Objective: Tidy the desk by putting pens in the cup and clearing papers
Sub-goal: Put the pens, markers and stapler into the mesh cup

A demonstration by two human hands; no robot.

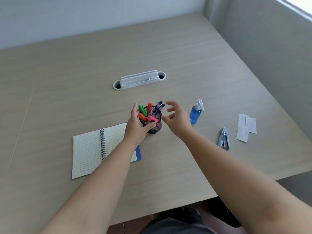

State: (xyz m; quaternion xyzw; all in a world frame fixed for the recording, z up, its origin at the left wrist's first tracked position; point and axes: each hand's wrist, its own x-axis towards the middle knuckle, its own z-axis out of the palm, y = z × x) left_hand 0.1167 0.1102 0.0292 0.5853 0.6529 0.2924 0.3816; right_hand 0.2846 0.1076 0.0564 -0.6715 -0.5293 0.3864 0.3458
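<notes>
A black mesh cup (156, 128) stands mid-desk with several pens and highlighters in it: green (142, 110), orange (142, 117), red (149, 107), pink (152, 119) and blue ones (158, 107). My left hand (136, 125) wraps the cup's left side, thumb across its front. My right hand (177, 118) hovers just right of the cup, fingers spread and empty. Small white paper slips (246, 127) lie at the right of the desk. An open lined spiral notebook (91, 147) lies to the left, partly under my left forearm.
A blue spray bottle (195, 114) stands right of the cup. A light blue stapler (224, 139) lies nearer the front edge. A white cable-port tray (139, 79) sits farther back. A grey partition (261, 48) bounds the desk on the right.
</notes>
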